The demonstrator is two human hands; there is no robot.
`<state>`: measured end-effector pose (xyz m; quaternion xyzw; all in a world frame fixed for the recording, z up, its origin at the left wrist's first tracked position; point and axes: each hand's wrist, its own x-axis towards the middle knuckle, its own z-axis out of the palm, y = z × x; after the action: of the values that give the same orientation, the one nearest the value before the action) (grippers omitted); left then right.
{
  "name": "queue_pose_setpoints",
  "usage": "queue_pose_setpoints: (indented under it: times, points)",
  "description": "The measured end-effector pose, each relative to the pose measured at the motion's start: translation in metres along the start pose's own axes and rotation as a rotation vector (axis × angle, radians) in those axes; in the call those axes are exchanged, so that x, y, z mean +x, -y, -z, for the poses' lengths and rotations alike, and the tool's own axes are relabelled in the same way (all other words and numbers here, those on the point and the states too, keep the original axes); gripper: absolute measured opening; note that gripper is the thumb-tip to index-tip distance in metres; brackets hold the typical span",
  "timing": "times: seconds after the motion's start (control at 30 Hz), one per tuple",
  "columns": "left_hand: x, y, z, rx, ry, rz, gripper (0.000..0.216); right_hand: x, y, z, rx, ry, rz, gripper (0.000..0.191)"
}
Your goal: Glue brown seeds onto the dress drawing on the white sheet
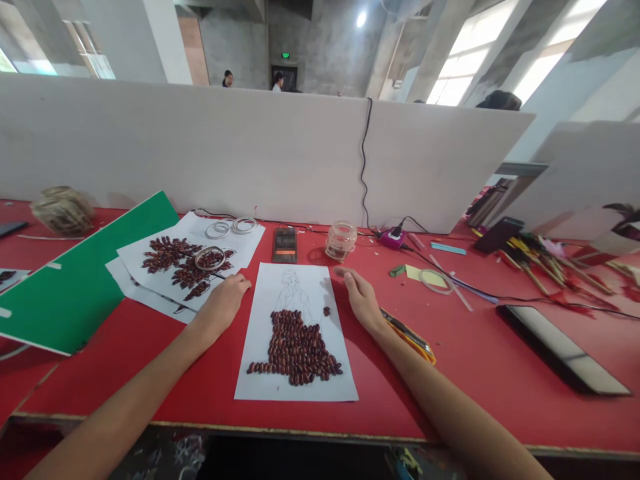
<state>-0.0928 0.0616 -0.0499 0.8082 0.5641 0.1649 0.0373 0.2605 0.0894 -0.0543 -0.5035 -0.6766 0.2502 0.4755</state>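
A white sheet [295, 287] lies on the red table [475, 353] before me, with a pencil drawing of a figure. Dark brown seeds [297, 347] fill the skirt of the drawing. One loose seed [327, 311] sits just above the skirt on the right. My left hand [225, 303] rests at the sheet's left edge, fingers curled, nothing visible in it. My right hand [360, 297] lies at the sheet's upper right edge, fingers stretched forward and flat on the table, holding nothing.
Left: a green board [75, 280], other seed pictures [175, 260], tape rolls [233, 227], a jar [63, 210]. Behind the sheet: a phone [285, 245] and a small glass jar [341, 240]. Right: another tape roll [433, 280], a cable, craft sticks, a dark tablet [563, 350]. White partition [250, 153] behind.
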Motion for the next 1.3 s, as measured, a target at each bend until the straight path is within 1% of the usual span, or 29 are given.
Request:
queue_pose_setpoints:
  times: [0.1, 0.2, 0.33, 0.43, 0.57, 0.67, 0.77, 0.87, 0.93, 1.03, 1.17, 1.3]
  points:
    - [-0.003, -0.006, 0.003, 0.066, 0.026, -0.003, 0.042, -0.003, -0.001, -0.004, -0.017, 0.012, 0.011, 0.051]
    - [-0.002, -0.010, 0.008, 0.109, 0.030, -0.008, 0.039, -0.006, 0.002, -0.006, -0.026, 0.035, 0.037, 0.044]
    - [0.003, -0.008, 0.010, 0.085, 0.038, -0.001, 0.036, -0.007, 0.006, -0.005, -0.037, 0.046, 0.060, 0.039]
    - [0.003, -0.005, 0.004, 0.085, 0.001, 0.015, 0.040, -0.007, 0.007, -0.005, -0.041, 0.039, 0.076, 0.037]
    - [-0.004, -0.004, -0.009, 0.107, -0.053, -0.007, 0.053, -0.007, 0.008, -0.006, -0.043, 0.047, 0.096, 0.034]
    - [-0.006, -0.008, -0.011, 0.047, -0.106, -0.019, 0.055, -0.008, 0.010, -0.007, -0.042, 0.058, 0.112, 0.033]
    - [-0.003, -0.015, -0.006, -0.125, -0.168, -0.044, 0.048, -0.009, 0.012, -0.009, -0.043, 0.082, 0.135, 0.032]
    - [0.000, -0.024, 0.000, -0.311, -0.155, -0.100, 0.037, -0.009, 0.012, -0.010, -0.047, 0.098, 0.151, 0.030]
    - [0.001, -0.028, 0.002, -0.378, -0.131, -0.128, 0.032, -0.008, 0.012, -0.010, -0.049, 0.102, 0.158, 0.030]
    - [0.000, -0.031, 0.004, -0.411, -0.102, -0.147, 0.028, -0.008, 0.012, -0.011, -0.052, 0.106, 0.170, 0.029]
    - [0.000, -0.030, 0.002, -0.404, -0.077, -0.110, 0.027, -0.008, 0.012, -0.011, -0.060, 0.123, 0.182, 0.029]
    - [0.001, -0.029, 0.001, -0.387, -0.085, -0.100, 0.027, -0.009, 0.013, -0.010, -0.071, 0.139, 0.189, 0.029]
